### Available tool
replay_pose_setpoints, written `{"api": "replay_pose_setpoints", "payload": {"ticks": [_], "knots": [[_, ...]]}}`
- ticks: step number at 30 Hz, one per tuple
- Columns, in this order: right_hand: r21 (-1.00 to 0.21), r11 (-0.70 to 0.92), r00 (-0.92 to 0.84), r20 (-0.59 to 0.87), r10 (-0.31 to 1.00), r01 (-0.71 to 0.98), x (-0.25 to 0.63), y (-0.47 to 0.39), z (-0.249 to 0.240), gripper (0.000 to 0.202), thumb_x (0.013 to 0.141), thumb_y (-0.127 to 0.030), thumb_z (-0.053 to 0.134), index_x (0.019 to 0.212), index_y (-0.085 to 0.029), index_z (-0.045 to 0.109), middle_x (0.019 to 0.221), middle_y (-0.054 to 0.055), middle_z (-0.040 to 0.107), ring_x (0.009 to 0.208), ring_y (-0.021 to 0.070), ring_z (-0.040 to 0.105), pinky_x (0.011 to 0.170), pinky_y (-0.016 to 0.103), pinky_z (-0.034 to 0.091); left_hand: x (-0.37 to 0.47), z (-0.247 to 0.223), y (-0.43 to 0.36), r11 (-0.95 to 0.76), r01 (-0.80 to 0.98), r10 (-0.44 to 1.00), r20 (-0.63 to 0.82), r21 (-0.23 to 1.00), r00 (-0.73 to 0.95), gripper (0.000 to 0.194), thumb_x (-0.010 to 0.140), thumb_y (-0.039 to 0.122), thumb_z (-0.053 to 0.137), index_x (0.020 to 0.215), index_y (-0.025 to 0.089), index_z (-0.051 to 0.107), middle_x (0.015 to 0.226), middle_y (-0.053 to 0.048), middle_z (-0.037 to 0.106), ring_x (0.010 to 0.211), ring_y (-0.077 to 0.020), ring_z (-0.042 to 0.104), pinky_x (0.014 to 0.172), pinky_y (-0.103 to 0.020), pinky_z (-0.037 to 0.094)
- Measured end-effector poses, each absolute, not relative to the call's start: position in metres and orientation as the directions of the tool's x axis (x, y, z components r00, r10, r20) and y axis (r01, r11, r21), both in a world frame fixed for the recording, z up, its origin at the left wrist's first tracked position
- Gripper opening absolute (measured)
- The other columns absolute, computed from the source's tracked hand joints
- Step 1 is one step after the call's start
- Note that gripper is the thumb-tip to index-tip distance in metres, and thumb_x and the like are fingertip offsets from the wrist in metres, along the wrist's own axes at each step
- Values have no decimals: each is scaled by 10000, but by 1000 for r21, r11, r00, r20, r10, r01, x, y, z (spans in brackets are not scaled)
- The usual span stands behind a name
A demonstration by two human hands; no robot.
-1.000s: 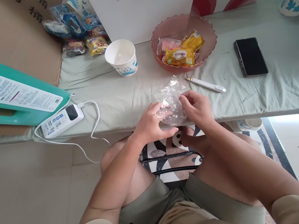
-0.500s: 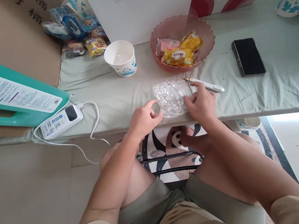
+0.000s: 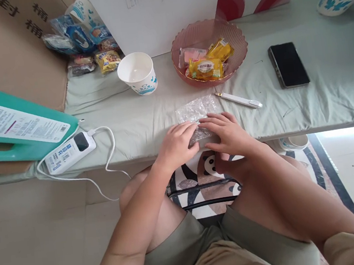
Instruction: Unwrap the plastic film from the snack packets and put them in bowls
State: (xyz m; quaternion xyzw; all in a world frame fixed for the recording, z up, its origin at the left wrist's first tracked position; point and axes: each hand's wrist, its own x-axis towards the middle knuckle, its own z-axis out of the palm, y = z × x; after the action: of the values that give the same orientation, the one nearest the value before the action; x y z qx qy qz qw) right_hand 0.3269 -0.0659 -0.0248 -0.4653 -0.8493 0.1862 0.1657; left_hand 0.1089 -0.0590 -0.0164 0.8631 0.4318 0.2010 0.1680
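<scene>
A crinkled sheet of clear plastic wrap [image 3: 193, 109] lies near the front edge of the cloth-covered surface. My left hand [image 3: 178, 144] rests palm down over its lower left part, fingers stretched toward the right. From the other side my right hand [image 3: 225, 132] lies over its right part with the fingers spread. The fingertips of both hands almost meet above the wrap and hide part of it. Just beyond my right hand is a white utility knife [image 3: 238, 99]. Behind the wrap stands a pink ribbed bowl [image 3: 238, 50] with yellow and pink wrapped snacks [image 3: 206, 68].
A paper cup [image 3: 138, 74] stands left of the bowl. At the left are a white power bank [image 3: 69, 153] with a cable and a green container [image 3: 15, 123]. A phone [image 3: 289, 65] lies right; a white box [image 3: 161, 13] stands behind.
Both hands have moved inward over the plastic wrap, and their fingers have flattened and spread on it. The view has shifted slightly.
</scene>
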Motion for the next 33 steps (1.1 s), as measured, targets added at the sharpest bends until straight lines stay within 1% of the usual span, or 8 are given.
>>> {"api": "replay_pose_setpoints", "payload": {"ticks": [5,11,16,20,22,25,29,33], "knots": [[-522,507,-460,229,858,686,332,-62,-24,226,940,-287,563,1102,-245,715,1316,86,725,1429,348,515,1173,579,325,94,-13,-55,-453,604,882,228,656,413,239,905,158,533,970,215,756,1085,-70,815,1145,-266,742,1070,-487,542],[-753,323,-270,198,942,574,326,-62,-13,205,952,-327,534,1015,-206,688,813,42,736,761,216,702,750,363,544,94,1,-57,-370,524,918,214,767,335,520,788,334,738,1283,202,649,1197,-83,774,1114,-245,717,1005,-378,560],[-825,325,-151,288,946,463,324,-61,-12,491,860,-385,672,1305,-221,545,1120,75,715,783,179,683,761,348,571,101,-5,-52,-179,633,978,64,753,201,232,896,303,644,1096,191,679,719,5,700,655,-145,635,673,-282,519],[-778,313,-105,308,946,545,322,-57,-23,464,857,-260,630,1314,-263,548,1256,79,633,632,112,587,674,340,561,101,-14,-51,-137,615,989,76,777,124,684,841,227,701,1475,218,446,1084,-59,720,745,-130,662,734,-286,558],[-714,295,-99,304,947,635,321,-54,-29,458,850,-212,612,1302,-275,581,1279,87,606,652,121,574,678,358,554,101,-18,-51,-169,634,985,135,754,103,831,795,179,729,1539,252,364,1350,-124,597,894,-159,682,759,-302,589],[-568,299,-90,366,926,767,319,-52,-33,393,836,-198,623,1224,-256,654,1275,127,594,882,228,634,792,442,548,101,-21,-53,-279,737,956,252,616,151,621,783,110,704,1374,255,580,1510,-141,427,1227,-267,604,938,-395,595],[-461,434,-199,473,858,774,315,-56,-28,294,911,-209,556,1171,-240,691,1290,133,650,1140,303,632,962,499,481,99,-17,-52,-422,785,904,271,454,330,262,861,91,597,1043,207,747,1434,-120,562,1375,-313,520,1148,-486,473],[-445,574,-450,359,818,687,311,-60,-27,342,917,-281,609,1243,-208,682,1369,123,682,1271,332,603,1022,493,434,97,-12,-51,-417,787,908,174,455,381,233,869,222,653,1081,192,745,1266,-111,709,1226,-298,637,1111,-491,493]]}}
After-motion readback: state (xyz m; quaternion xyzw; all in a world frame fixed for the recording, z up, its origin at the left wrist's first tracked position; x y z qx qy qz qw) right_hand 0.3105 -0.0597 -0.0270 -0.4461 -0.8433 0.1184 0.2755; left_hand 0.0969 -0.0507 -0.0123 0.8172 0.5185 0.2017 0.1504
